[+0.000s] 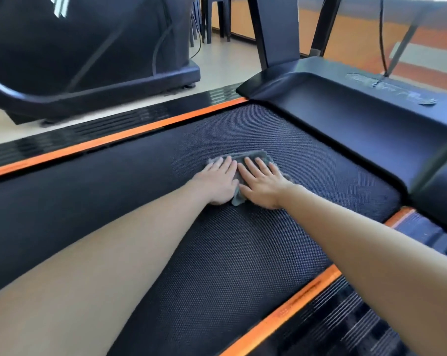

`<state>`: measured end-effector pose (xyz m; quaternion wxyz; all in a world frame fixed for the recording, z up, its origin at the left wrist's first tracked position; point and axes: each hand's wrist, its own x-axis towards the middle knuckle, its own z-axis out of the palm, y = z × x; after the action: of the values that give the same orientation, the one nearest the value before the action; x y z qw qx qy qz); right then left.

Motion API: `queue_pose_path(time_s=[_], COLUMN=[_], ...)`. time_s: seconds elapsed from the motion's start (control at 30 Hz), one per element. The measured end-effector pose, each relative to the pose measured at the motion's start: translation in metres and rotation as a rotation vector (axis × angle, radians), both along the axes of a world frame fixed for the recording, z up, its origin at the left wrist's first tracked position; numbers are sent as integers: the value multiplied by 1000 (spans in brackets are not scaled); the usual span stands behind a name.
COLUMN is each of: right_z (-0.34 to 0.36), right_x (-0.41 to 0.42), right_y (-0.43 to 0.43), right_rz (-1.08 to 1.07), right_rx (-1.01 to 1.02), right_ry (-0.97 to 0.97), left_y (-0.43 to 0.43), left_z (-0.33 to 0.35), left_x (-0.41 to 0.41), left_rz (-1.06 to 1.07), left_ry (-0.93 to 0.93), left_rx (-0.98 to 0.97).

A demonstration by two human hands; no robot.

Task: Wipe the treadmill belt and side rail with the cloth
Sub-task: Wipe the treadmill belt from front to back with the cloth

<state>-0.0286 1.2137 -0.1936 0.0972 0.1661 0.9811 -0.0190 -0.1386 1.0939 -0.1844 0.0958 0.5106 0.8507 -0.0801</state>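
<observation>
A grey cloth (pixel 253 156) lies flat on the dark textured treadmill belt (pixel 217 253), near its front end. My left hand (pixel 218 181) and my right hand (pixel 262 185) press side by side on the cloth, palms down, fingers together and extended. Most of the cloth is hidden under them; its far edge and a fold between the hands show. An orange-striped left side rail (pixel 109 140) runs along the belt's far edge. The right side rail (pixel 327 317), also ribbed with an orange stripe, runs along the near right.
The black motor cover (pixel 358 119) rises just beyond the cloth, with the treadmill uprights (pixel 271 29) behind it. Another black exercise machine (pixel 89 60) stands on the pale floor (pixel 225 65) to the left. An orange wall is at the back right.
</observation>
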Motion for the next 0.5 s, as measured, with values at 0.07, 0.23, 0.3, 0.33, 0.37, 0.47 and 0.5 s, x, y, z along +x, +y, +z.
queue_pose_path(time_s=[0.07, 0.23, 0.3, 0.33, 0.37, 0.47, 0.5], right_z=[2, 9, 8, 9, 11, 19, 21], right_x=[13, 53, 58, 58, 57, 52, 52], right_y=[-16, -72, -86, -89, -91, -92, -95], right_rz=[17, 117, 106, 92, 75, 40, 39], right_rx=[-10, 16, 20, 9, -2, 13, 22], right_ry=[1, -95, -122, -136, -147, -181, -192], left_y=[-15, -83, -100, -105, -108, -107, -108], left_z=[0, 0, -3, -1, 2, 13, 17], left_x=[7, 32, 40, 43, 46, 53, 57], left_rz=[-27, -97, -121, -119, -112, -73, -64], left_ry=[-9, 2, 42, 46, 40, -8, -29], left_rx=[5, 46, 49, 42, 30, -12, -27])
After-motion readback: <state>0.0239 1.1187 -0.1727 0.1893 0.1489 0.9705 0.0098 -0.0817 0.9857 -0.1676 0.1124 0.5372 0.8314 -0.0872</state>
